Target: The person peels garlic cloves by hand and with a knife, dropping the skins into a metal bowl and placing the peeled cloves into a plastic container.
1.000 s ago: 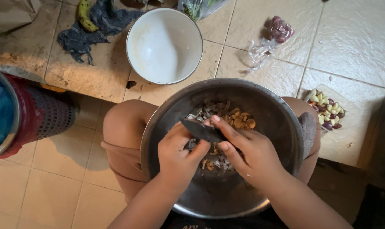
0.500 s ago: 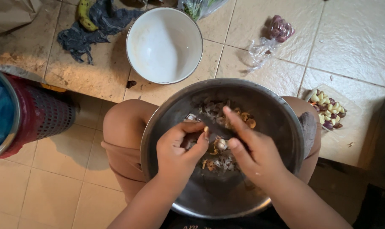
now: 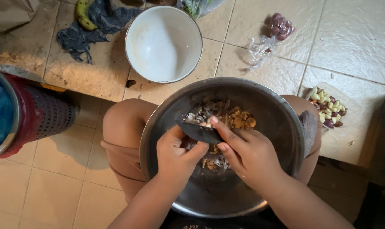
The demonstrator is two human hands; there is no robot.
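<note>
Holding a dark, short-bladed knife in my right hand, I have the fingers wrapped close around its handle end, forefinger stretched along the back of the blade. My left hand is curled nearly shut just beside the blade's tip; it seems to pinch something small there, but I cannot tell what, since my fingers hide it. Both hands work low inside the wide, round steel basin resting on my knees, right over the heap of papery peelings and brownish scraps at its far side. I judge the step in hand to be peeling or trimming a small piece over the basin; the next move calls for a short, careful stroke, the edge kept off my left thumb. Farther off on the tiled ledge stands a white round enamel bowl. To the right lies a clear tray of pale and purple cloves, and beyond it a small clear bag of purple bulbs. At far left lie a dark crumpled cloth and a red perforated basket.
</note>
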